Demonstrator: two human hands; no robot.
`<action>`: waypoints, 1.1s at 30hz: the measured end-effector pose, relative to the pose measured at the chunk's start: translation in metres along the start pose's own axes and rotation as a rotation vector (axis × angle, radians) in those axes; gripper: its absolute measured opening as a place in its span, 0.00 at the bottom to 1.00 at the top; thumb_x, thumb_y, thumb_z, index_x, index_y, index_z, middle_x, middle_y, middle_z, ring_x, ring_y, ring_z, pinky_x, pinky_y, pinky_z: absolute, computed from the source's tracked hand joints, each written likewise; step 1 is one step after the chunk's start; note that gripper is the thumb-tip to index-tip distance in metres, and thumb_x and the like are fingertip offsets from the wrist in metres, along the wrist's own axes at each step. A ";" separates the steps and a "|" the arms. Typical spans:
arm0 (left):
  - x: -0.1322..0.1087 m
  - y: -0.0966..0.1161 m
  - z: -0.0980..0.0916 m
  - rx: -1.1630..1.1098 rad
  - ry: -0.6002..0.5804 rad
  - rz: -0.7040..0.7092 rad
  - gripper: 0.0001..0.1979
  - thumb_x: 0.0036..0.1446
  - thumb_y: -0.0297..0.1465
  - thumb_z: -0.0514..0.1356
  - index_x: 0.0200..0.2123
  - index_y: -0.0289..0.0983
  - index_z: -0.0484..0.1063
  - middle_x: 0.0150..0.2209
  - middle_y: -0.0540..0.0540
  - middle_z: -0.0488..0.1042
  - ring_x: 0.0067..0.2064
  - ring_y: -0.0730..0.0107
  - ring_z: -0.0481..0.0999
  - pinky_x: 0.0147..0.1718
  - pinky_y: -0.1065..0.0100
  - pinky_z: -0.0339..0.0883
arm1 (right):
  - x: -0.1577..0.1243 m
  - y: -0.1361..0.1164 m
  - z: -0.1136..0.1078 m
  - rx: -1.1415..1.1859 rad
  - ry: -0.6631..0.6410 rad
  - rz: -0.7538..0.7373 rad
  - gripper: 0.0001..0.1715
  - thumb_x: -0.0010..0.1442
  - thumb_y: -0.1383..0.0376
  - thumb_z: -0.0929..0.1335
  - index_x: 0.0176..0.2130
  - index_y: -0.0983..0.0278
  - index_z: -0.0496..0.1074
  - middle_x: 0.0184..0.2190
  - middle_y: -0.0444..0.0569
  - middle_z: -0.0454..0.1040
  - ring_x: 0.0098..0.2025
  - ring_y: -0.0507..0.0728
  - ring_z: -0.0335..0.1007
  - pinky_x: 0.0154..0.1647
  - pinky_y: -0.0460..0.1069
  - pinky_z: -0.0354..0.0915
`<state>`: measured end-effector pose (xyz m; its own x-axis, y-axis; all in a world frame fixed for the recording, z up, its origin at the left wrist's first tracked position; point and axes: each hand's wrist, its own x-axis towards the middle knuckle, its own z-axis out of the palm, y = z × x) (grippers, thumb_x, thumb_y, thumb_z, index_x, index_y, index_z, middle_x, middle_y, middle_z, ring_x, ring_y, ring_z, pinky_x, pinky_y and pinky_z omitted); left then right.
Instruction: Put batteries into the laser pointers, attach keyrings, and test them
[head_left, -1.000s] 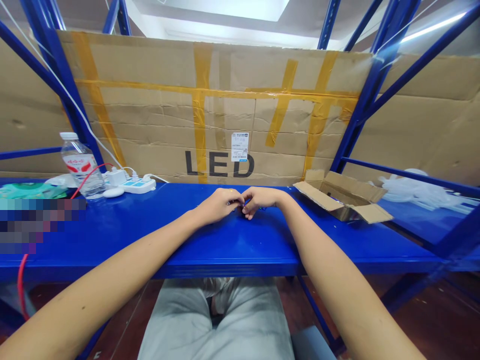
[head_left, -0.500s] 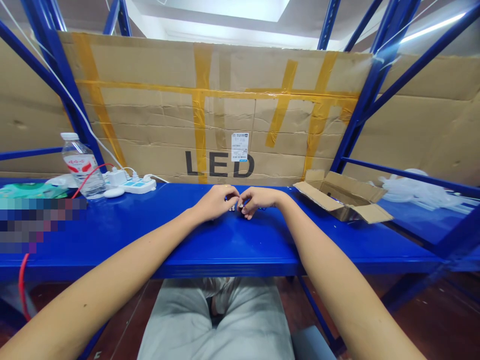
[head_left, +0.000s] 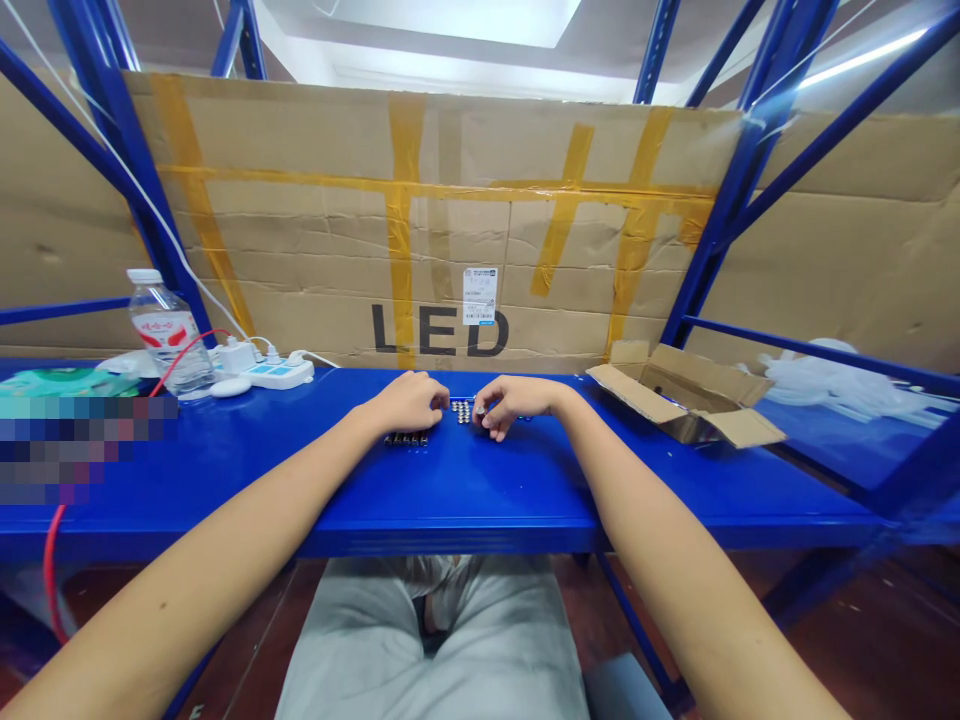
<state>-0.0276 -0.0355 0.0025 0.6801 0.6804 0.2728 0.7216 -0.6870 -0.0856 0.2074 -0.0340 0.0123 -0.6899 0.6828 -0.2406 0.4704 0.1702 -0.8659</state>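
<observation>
the left hand (head_left: pixel 409 403) lies curled, palm down, on the blue shelf (head_left: pixel 465 490), a short row of small dark pieces (head_left: pixel 406 439) at its near edge. the right hand (head_left: pixel 512 400) curls beside a cluster of shiny pieces (head_left: pixel 461 410) between the hands; whether either pinches anything i cannot tell.

L hand (head_left: pixel 409 402), R hand (head_left: pixel 511 400) by metal parts (head_left: pixel 462 410).

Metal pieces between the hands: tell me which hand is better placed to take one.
Probably the right hand. Its fingertips sit beside the cluster of metal pieces, while the left hand rests over a separate row of pieces nearer the table edge.
</observation>
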 end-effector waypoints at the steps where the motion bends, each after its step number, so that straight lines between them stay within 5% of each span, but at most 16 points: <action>1: 0.000 0.000 0.000 0.001 -0.008 0.000 0.12 0.51 0.29 0.57 0.36 0.40 0.79 0.35 0.45 0.80 0.40 0.60 0.76 0.38 0.65 0.63 | 0.000 0.000 0.000 -0.001 -0.001 -0.001 0.18 0.42 0.65 0.78 0.33 0.67 0.72 0.30 0.46 0.75 0.30 0.54 0.76 0.37 0.53 0.75; 10: 0.002 -0.005 0.015 -0.146 0.116 0.074 0.11 0.48 0.24 0.59 0.33 0.41 0.79 0.31 0.46 0.79 0.36 0.63 0.75 0.38 0.66 0.64 | -0.001 -0.001 0.001 0.001 0.006 0.003 0.17 0.42 0.66 0.78 0.33 0.67 0.73 0.30 0.45 0.75 0.30 0.54 0.76 0.37 0.52 0.75; 17: 0.007 0.015 0.013 -0.604 0.340 0.088 0.09 0.55 0.27 0.59 0.39 0.37 0.75 0.35 0.47 0.79 0.36 0.69 0.77 0.38 0.68 0.69 | 0.002 0.002 0.001 -0.003 0.021 -0.014 0.16 0.43 0.66 0.77 0.34 0.67 0.74 0.29 0.45 0.75 0.29 0.53 0.75 0.35 0.51 0.75; 24: 0.006 0.030 0.013 -0.765 0.289 0.098 0.08 0.54 0.27 0.59 0.37 0.35 0.75 0.32 0.47 0.79 0.33 0.70 0.77 0.36 0.68 0.70 | 0.006 0.004 0.002 -0.074 0.076 -0.034 0.15 0.44 0.66 0.76 0.34 0.67 0.75 0.28 0.46 0.76 0.28 0.54 0.74 0.31 0.49 0.72; 33: 0.011 0.017 0.016 -0.861 0.407 -0.034 0.07 0.53 0.28 0.61 0.37 0.34 0.75 0.34 0.46 0.79 0.35 0.69 0.77 0.35 0.68 0.71 | 0.016 0.004 -0.001 -0.398 0.320 -0.328 0.11 0.53 0.62 0.69 0.34 0.66 0.77 0.30 0.44 0.76 0.35 0.55 0.68 0.41 0.49 0.63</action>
<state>-0.0059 -0.0354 -0.0113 0.4465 0.6736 0.5889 0.2868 -0.7312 0.6189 0.1990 -0.0212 0.0052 -0.6630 0.7191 0.2081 0.4738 0.6183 -0.6270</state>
